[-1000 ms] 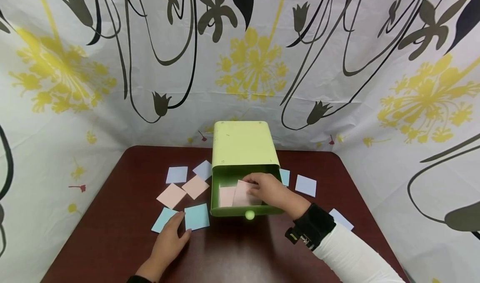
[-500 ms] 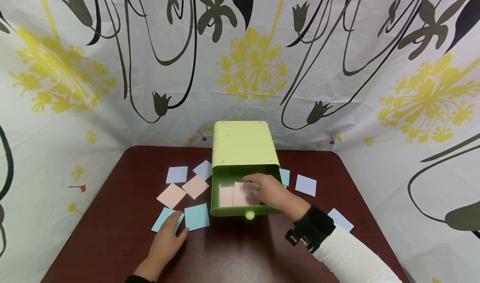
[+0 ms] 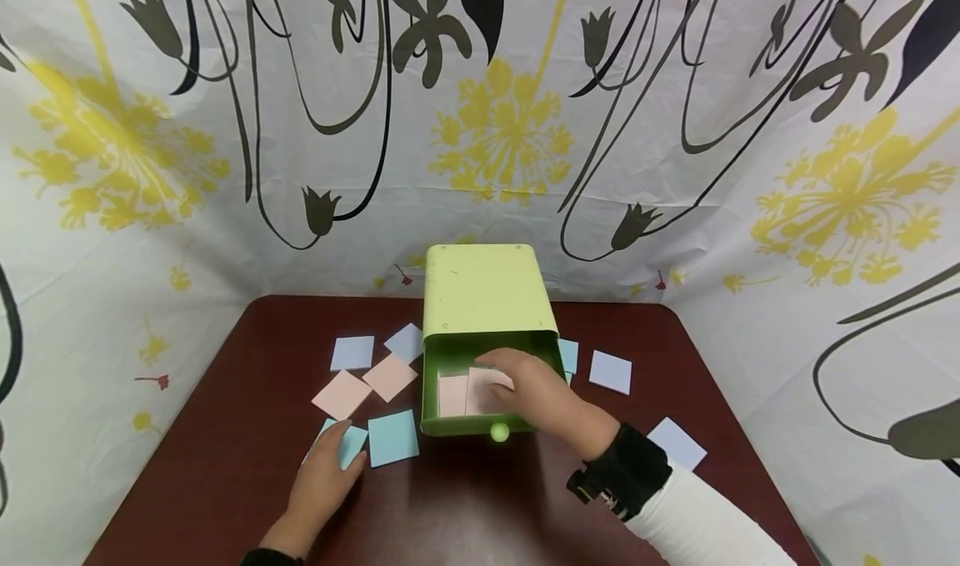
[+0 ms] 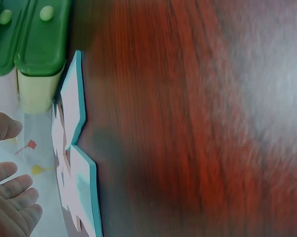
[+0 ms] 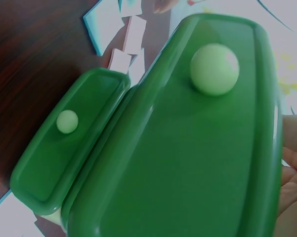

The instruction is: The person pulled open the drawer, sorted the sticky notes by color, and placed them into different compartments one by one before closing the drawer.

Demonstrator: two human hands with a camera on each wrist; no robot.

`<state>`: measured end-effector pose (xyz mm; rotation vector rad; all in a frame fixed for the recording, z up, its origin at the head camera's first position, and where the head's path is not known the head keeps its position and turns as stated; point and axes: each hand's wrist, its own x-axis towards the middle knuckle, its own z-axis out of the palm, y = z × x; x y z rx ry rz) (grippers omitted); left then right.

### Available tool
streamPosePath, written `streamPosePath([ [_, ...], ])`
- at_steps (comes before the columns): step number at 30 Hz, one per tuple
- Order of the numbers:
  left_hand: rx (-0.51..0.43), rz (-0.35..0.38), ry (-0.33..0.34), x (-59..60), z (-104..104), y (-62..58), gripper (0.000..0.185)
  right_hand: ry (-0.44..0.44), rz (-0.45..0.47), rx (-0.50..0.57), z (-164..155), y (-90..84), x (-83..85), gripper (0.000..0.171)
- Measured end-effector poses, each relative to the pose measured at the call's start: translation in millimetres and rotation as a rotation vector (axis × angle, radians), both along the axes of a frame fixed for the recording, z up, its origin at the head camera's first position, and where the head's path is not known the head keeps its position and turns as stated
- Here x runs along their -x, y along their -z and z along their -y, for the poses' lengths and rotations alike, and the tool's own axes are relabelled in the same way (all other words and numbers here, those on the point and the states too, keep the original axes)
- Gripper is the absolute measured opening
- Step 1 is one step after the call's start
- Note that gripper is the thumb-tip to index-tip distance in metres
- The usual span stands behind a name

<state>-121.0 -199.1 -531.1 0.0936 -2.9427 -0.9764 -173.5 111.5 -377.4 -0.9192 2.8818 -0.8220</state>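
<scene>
My right hand (image 3: 536, 391) reaches into the open green drawer (image 3: 487, 423) at the centre of the frame and pinches a pink paper square (image 3: 483, 389) there, beside a second pink square (image 3: 452, 394) already lying flat. To do this well, I judge the square should go down flat, edge to edge with its neighbour, and the fingers should let go only once it rests on the drawer floor. My left hand (image 3: 326, 474), at lower left, lies with fingers spread on a light blue square (image 3: 347, 445); light pressure should keep it from sliding.

The dark red-brown desk (image 3: 480, 508) fills the lower frame and carries the pale green drawer box (image 3: 483, 287), with pink squares (image 3: 366, 385) and blue squares (image 3: 611, 372) scattered either side. A white curtain (image 3: 225, 132) with yellow flowers and dark stems closes the upper frame.
</scene>
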Motion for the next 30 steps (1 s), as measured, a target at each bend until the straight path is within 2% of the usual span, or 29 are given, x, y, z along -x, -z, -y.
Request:
streamPosePath([
  [11, 0.042, 0.063, -0.032, 16.7, 21, 4.1, 0.061, -0.114, -0.131, -0.012, 13, -0.5, -17.8, 0.040],
  [17, 0.041, 0.079, -0.062, 26.7, 28, 8.2, 0.061, -0.139, -0.183, -0.050, 23, 1.1, -26.6, 0.041],
  [23, 0.019, 0.079, -0.079, 44.6, 37, 10.0, 0.060, -0.170, -0.189, -0.087, 35, 0.6, -33.0, 0.042],
  [30, 0.005, 0.094, -0.102, 68.7, 47, 12.3, 0.061, -0.248, -0.227, -0.110, 47, 1.4, -41.8, 0.040],
])
